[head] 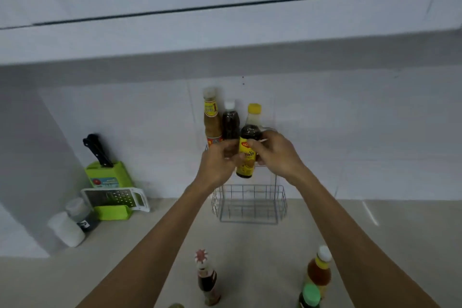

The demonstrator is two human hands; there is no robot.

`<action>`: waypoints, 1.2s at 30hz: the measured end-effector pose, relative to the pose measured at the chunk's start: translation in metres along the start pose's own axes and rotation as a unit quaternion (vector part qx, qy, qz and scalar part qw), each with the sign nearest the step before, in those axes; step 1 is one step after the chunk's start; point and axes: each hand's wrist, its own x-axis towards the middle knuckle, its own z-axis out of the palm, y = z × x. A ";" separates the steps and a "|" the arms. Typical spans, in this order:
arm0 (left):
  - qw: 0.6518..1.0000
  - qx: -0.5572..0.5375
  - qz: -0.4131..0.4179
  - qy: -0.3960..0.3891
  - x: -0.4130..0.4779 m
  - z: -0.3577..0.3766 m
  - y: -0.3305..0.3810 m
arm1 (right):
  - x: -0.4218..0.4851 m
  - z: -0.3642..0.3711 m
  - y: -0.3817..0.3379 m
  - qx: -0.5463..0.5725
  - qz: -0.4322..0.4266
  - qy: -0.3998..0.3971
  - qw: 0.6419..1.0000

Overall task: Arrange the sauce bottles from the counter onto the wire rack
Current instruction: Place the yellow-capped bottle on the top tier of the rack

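A two-tier wire rack (250, 204) hangs on the white tiled wall above the counter. On its upper tier stand a tall orange-brown sauce bottle (212, 117) and a dark bottle with a white cap (230, 122). I hold a dark bottle with a yellow cap and yellow label (247, 155) at the upper tier, to their right. My right hand (277, 155) grips its right side. My left hand (220, 160) touches its left side, in front of the dark bottle's base. The lower tier is bare.
On the counter near me stand a dark bottle with a red-and-white cap (206, 280), an orange bottle with a white cap (320, 270) and a green-capped jar (310, 296). At left are a green knife block (107, 174), a grater (117, 199) and two shakers (72, 222).
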 end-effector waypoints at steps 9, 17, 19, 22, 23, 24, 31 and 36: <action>0.987 0.148 -0.058 0.023 0.055 -0.001 -0.017 | 0.065 0.030 0.006 -0.039 0.009 0.077 0.996; 0.972 0.227 -0.049 0.035 0.076 0.004 -0.057 | 0.089 0.047 0.038 -0.071 0.033 0.041 0.996; 0.974 0.222 -0.038 0.031 0.073 0.005 -0.057 | 0.092 0.044 0.043 -0.088 0.037 0.017 0.995; 0.976 0.216 -0.026 0.028 0.067 0.003 -0.053 | 0.090 0.039 0.049 -0.114 0.063 -0.016 0.991; 0.977 0.212 -0.024 0.027 0.063 0.000 -0.051 | 0.087 0.037 0.050 -0.118 0.072 -0.020 0.990; 0.978 0.206 -0.021 0.030 0.059 -0.003 -0.049 | 0.083 0.035 0.051 -0.119 0.075 -0.020 0.990; 0.983 0.162 -0.085 0.011 -0.008 -0.050 -0.058 | 0.025 0.019 0.021 -0.114 0.046 0.028 0.992; 0.980 0.099 -0.167 -0.043 -0.102 -0.084 -0.114 | -0.074 0.074 0.019 -0.058 0.067 -0.076 0.993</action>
